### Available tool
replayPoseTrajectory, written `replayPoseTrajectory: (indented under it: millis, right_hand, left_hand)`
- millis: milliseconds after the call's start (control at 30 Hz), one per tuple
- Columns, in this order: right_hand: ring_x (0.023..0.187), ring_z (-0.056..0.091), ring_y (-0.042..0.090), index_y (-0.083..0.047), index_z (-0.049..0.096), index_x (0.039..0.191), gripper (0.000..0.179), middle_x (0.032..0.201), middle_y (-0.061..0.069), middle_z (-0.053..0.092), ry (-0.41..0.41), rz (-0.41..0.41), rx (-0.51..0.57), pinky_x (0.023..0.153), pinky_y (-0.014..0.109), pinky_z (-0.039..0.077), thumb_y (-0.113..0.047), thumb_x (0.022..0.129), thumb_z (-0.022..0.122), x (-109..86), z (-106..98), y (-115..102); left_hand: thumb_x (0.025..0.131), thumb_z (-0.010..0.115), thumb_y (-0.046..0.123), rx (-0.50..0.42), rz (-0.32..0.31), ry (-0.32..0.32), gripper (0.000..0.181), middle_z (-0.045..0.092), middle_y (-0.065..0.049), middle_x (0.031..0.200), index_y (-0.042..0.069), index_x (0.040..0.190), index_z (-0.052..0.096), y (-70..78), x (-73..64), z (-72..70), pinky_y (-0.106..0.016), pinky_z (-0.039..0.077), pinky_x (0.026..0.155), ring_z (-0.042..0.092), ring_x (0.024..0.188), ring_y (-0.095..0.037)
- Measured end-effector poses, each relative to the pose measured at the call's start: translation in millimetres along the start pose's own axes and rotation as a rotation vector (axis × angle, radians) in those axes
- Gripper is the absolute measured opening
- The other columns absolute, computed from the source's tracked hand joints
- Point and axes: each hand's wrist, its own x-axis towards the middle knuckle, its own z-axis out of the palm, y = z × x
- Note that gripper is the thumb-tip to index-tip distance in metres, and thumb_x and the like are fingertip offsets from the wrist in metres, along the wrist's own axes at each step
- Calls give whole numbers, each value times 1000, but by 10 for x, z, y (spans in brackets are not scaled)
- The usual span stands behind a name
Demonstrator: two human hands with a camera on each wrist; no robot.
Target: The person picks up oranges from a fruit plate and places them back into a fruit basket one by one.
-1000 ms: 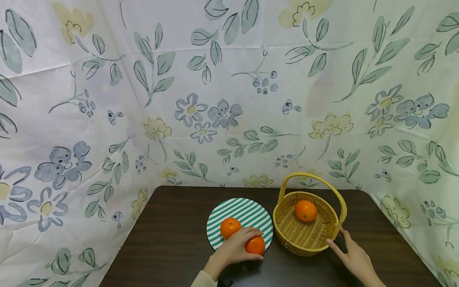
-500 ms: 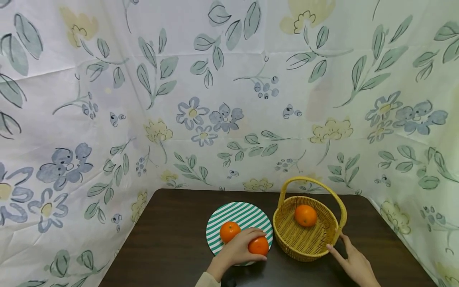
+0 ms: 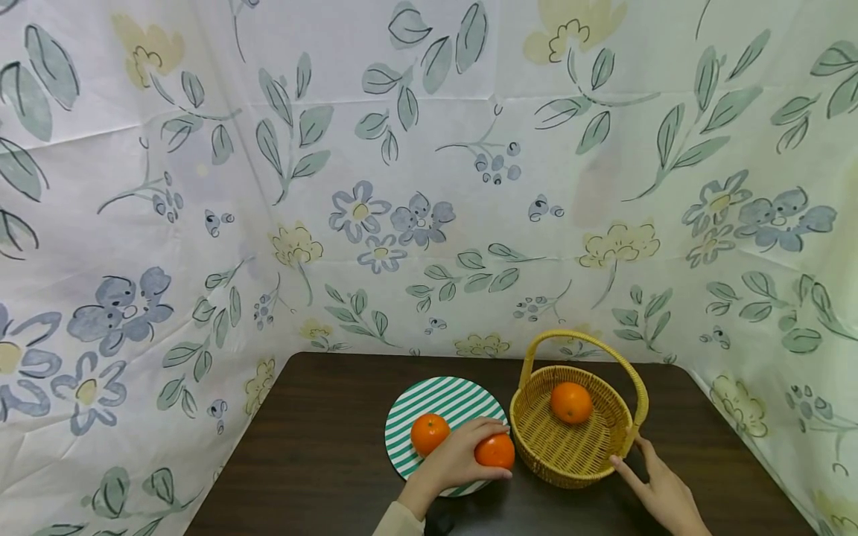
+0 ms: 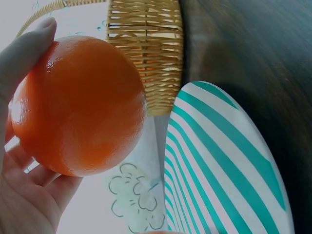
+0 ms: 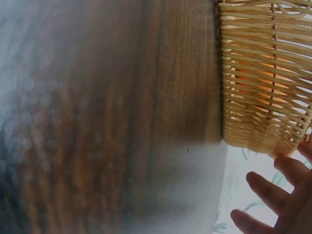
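Observation:
My left hand (image 3: 459,457) grips an orange (image 3: 494,452), thumb on one side and fingers on the other. In the left wrist view the glossy orange (image 4: 80,105) is held up beside the striped plate (image 4: 219,161). From the head view it overlaps the right edge of the green-and-white plate (image 3: 462,394), close to the basket. A second orange (image 3: 430,434) lies on the plate. The yellow wicker basket (image 3: 570,458) contains another orange (image 3: 572,403). My right hand (image 3: 663,487) touches the basket's right side near the handle base, its fingers spread and fairly straight in the right wrist view.
The dark wooden table (image 3: 315,447) bears the plate and, right beside it, the basket. The basket's tall arched handle (image 3: 583,335) rises over its opening. Behind and along the sides hangs a floral cloth (image 3: 415,298).
My left hand has carried its orange rightward, from over the plate toward the basket. The right hand stays at the basket's side. The head view has tilted slightly.

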Motion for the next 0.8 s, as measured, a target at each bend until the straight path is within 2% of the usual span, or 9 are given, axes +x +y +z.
replayPoseTrajectory:
  millis: [367,800]
  right_hand:
    - [116,40,56,2,10,144,85,139,42,21,-9,13,-5,69,56,46,-61,92,34,16,2,16]
    - [114,42,56,1,11,144,85,138,42,22,13,7,0,69,57,46,-61,92,36,13,16,26]
  left_hand:
    - [78,66,55,-81,-14,46,61,48,7,135,34,132,47,65,132,10,-25,50,80,53,112,-8]
    - [77,67,54,-89,-4,75,60,50,6,133,34,131,48,164,253,-7,-24,50,80,53,110,-8]
